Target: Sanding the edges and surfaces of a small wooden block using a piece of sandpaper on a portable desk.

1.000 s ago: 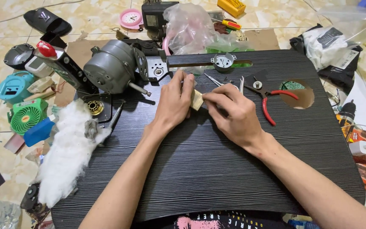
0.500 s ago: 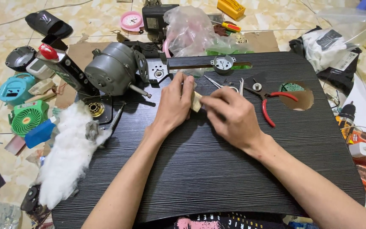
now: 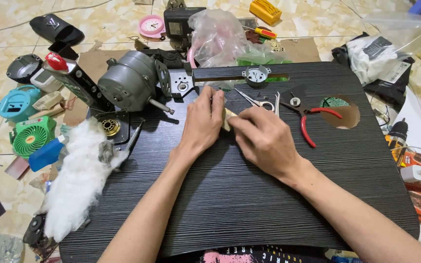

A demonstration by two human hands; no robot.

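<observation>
Hardly anything moved since earlier frame: left hand (image 3: 204,117) and right hand (image 3: 261,136) stayed pinched together on small tan piece (image 3: 228,118) over black ribbed surface (image 3: 249,204); steady, light grip seemed best.

A single head-worn camera is looking steeply down from close above a black surface (image 3: 249,195), facing forward over both forearms; the hands (image 3: 235,126) are meeting near the frame's centre, while the tiled floor (image 3: 6,19) is showing along the top and sides.
</observation>
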